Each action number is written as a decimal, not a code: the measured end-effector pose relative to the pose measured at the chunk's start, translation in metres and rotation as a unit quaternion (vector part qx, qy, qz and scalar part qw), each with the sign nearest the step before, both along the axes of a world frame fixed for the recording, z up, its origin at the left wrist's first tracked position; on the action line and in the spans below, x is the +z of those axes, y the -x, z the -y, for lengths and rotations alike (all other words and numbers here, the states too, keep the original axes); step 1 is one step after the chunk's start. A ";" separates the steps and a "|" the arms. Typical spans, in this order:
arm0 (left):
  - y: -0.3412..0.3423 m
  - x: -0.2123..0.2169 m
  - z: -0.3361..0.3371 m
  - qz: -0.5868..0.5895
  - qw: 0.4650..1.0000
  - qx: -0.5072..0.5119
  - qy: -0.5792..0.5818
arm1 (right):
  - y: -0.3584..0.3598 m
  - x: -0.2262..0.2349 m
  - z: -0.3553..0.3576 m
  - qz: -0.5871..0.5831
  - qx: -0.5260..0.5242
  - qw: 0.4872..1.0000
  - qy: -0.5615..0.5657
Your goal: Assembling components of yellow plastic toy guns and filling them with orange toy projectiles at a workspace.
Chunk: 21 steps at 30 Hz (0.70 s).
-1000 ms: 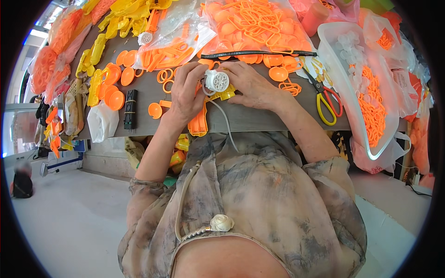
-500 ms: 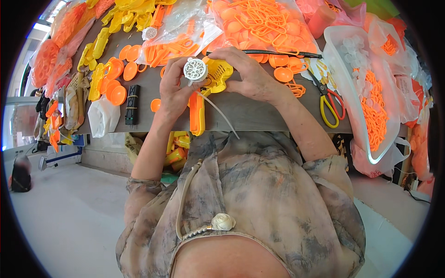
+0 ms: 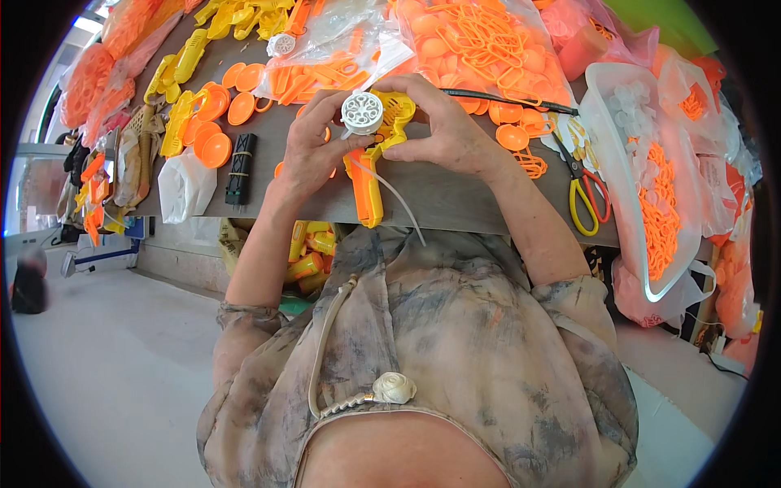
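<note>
Both hands hold a half-assembled toy bubble gun over the table's near edge. My left hand (image 3: pixel 308 146) is closed round its white round nozzle (image 3: pixel 362 113), which has several holes in its face. My right hand (image 3: pixel 455 130) grips the yellow shell (image 3: pixel 399 115) between thumb and fingers, the index finger reaching over its top. The orange and yellow handle (image 3: pixel 367 191) points down toward me. From it a thin whitish tube (image 3: pixel 399 198) hangs loose and curves over the table edge. The inside of the shell is partly hidden by my fingers.
Orange cups (image 3: pixel 215 150) and a banded bundle of black parts (image 3: pixel 239 168) lie left. Yellow shells (image 3: pixel 191 55) sit farther back. A bag of orange parts (image 3: pixel 488 49) lies behind my hands. Scissors (image 3: pixel 583 191) and a white bin of orange links (image 3: pixel 604 106) stand right.
The view has shifted slightly, so the table things appear farther right. The yellow shell and the white nozzle now sit closer together; both hands keep their hold.
</note>
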<state>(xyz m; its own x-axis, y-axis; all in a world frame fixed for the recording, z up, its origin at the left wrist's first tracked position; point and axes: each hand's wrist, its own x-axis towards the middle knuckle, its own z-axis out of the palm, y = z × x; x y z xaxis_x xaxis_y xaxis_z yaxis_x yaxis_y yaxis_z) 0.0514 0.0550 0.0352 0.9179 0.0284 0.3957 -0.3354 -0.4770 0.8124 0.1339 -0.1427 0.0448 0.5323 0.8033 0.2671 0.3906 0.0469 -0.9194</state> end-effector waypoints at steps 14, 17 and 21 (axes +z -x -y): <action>0.003 0.000 -0.003 0.020 0.998 0.056 -0.012 | -0.002 0.002 -0.012 -0.129 0.011 0.990 -0.049; 0.004 0.000 -0.003 0.016 0.998 0.066 -0.018 | -0.001 0.000 -0.014 -0.134 0.005 0.989 -0.068; 0.003 0.002 -0.006 0.013 0.996 0.071 -0.043 | 0.001 0.005 -0.016 -0.133 -0.004 0.989 -0.067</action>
